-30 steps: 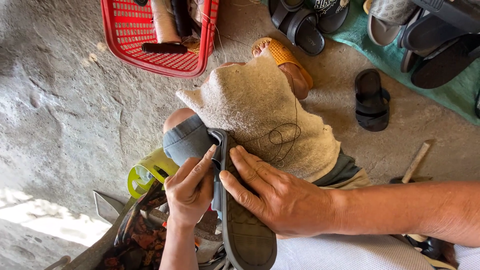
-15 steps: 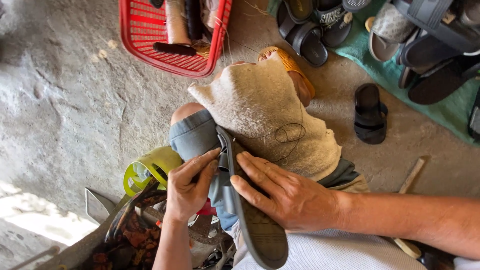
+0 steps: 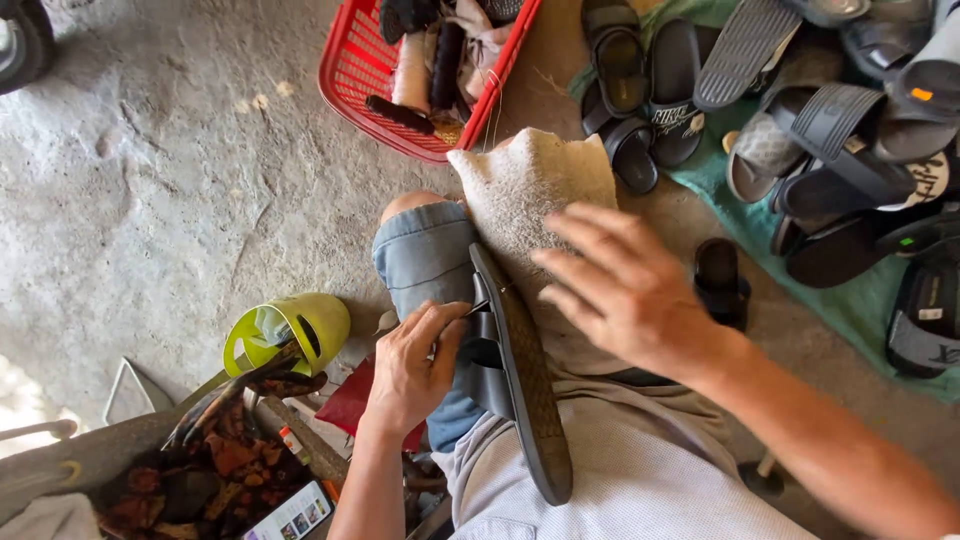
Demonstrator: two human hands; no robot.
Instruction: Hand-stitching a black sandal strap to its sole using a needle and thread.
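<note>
A dark grey sandal stands on its edge across my lap, its sole turned to the right. My left hand grips the sandal's strap side, thumb and fingers pinched at the strap. My right hand hovers just right of the sandal with fingers spread, holding nothing, above a beige cloth draped over my knee. My denim shorts cover the left thigh.
A red basket with brushes and thread stands ahead. Several dark sandals lie on a green mat at the right. One black sandal rests on the concrete. A yellow-green cup and a toolbox of scraps sit at lower left.
My right hand has lifted off the sandal's sole and moved up and to the right, fingers spread. My left hand stays on the strap. The view has shifted left.
</note>
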